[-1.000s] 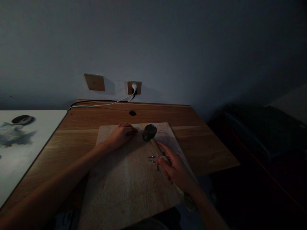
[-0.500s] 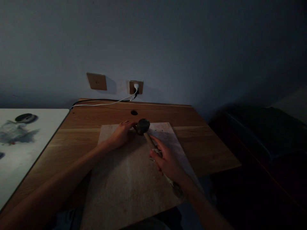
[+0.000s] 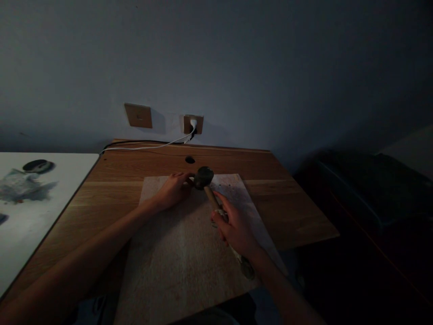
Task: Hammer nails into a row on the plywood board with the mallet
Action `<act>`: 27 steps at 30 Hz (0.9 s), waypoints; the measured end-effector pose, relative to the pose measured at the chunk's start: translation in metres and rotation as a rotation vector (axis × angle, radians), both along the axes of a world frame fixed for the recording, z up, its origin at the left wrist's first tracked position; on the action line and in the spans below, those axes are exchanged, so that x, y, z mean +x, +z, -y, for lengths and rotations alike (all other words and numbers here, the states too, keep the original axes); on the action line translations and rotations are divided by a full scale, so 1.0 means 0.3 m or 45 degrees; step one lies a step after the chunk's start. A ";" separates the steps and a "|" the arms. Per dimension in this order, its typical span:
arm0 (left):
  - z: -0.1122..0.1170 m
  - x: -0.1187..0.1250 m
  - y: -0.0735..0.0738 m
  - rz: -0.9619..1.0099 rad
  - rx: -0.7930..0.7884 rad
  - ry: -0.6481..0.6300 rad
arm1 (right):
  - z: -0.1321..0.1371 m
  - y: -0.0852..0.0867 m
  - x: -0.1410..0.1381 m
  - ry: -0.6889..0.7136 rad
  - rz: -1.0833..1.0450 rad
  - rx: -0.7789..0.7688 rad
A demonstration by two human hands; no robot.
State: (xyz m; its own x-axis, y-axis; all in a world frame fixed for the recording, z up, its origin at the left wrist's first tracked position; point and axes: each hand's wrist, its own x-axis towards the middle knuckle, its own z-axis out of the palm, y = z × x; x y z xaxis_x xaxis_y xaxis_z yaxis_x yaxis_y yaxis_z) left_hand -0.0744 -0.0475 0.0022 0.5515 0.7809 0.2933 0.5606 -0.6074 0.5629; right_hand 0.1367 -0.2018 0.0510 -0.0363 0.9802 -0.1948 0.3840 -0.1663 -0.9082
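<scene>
Right hand (image 3: 233, 230) clamped on hammer (image 3: 211, 197); head over far end of board (image 3: 182, 253), just beside left hand (image 3: 174, 189). Left grip hidden, can't tell. Two dark spots (image 3: 219, 184) right of head: likely nails in. Spot under head looks unfinished. Metal piece (image 3: 214, 224) near right fingers, apparently unused.

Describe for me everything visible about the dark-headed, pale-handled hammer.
The hammer has a rounded, dark head and a pale, wooden-looking handle with a darker end. It slants over the pale, flat board, head farthest away. The bare right hand grips the handle; the head is near the bare left hand, contact unclear.
</scene>
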 end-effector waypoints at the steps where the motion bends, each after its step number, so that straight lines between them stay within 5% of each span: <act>1: -0.001 0.000 -0.003 0.004 0.008 0.004 | -0.001 0.000 -0.001 -0.003 0.014 0.011; 6: -0.008 -0.007 -0.012 0.019 0.009 -0.011 | 0.002 0.000 0.007 0.013 -0.001 -0.026; 10: 0.029 -0.003 0.021 -0.062 0.262 -0.005 | 0.051 -0.007 0.053 -0.047 -0.038 -0.005; 18: 0.267 0.128 0.108 -0.384 0.699 -0.671 | 0.192 -0.008 0.181 -0.168 0.131 -0.099; 27: 0.312 0.168 0.112 -0.476 0.764 -0.707 | 0.210 -0.027 0.199 -0.212 0.102 -0.094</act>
State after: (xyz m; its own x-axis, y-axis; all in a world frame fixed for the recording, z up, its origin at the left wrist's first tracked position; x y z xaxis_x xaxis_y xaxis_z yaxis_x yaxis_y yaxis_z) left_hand -0.0240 -0.1412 0.0357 0.9452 0.1465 0.2917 0.1815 -0.9786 -0.0968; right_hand 0.1964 -0.2649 0.0430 0.1433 0.9542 -0.2624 0.4162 -0.2987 -0.8588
